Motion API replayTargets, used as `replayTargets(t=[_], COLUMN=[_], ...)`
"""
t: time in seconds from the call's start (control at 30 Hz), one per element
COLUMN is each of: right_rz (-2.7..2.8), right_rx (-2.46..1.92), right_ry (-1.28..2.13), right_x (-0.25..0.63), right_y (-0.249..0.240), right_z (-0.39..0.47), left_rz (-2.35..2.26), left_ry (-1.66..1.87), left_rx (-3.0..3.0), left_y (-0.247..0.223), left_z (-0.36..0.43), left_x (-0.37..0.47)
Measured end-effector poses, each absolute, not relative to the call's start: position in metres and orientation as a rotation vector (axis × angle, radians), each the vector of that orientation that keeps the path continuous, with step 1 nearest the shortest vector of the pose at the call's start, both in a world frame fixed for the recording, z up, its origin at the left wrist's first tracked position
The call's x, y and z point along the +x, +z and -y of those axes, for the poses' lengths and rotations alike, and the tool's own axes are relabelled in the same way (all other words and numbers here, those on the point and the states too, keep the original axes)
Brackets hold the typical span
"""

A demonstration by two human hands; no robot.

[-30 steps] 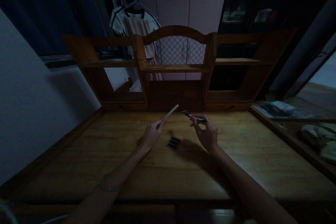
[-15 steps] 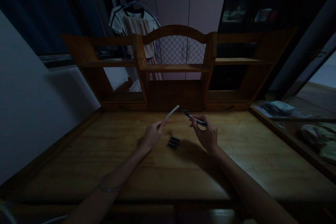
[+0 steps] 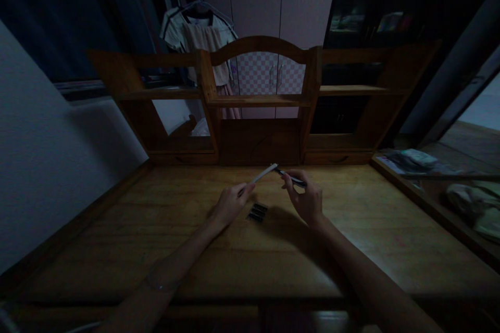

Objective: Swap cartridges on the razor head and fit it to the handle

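- Left hand (image 3: 230,205) pinching a pale slim stick (image 3: 264,173), tip slanting up and right.
- Right hand (image 3: 308,200) gripping a dark slim tool (image 3: 291,177), its tip meeting the stick's tip.
- Small dark ridged block (image 3: 257,212) lying on the wooden desk (image 3: 156,229) between both hands.

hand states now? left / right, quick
Left hand: closed on a thin white stick, tip meeting the dark tool.
Right hand: closed on a slim dark tool, held above the wooden desk.
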State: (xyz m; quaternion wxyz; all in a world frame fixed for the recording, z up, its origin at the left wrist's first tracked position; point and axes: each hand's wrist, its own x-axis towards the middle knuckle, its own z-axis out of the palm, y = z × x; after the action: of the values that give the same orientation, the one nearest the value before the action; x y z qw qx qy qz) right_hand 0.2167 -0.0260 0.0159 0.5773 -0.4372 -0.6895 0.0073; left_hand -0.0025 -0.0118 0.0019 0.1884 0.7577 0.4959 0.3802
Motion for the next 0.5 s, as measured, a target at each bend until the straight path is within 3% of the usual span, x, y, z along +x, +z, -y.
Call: replayTargets(t=[0.5], right_rz=[1.625], right_rx=[-1.005], right_ry=[0.049], right_x=[0.2166], right_y=[0.0137], right_z=[0.0272], left_rz=[-1.392], left_ry=[1.081], left_rx=[2.129], left_y=[-0.0018], left_z=[0.007], left_x=[-0.0052])
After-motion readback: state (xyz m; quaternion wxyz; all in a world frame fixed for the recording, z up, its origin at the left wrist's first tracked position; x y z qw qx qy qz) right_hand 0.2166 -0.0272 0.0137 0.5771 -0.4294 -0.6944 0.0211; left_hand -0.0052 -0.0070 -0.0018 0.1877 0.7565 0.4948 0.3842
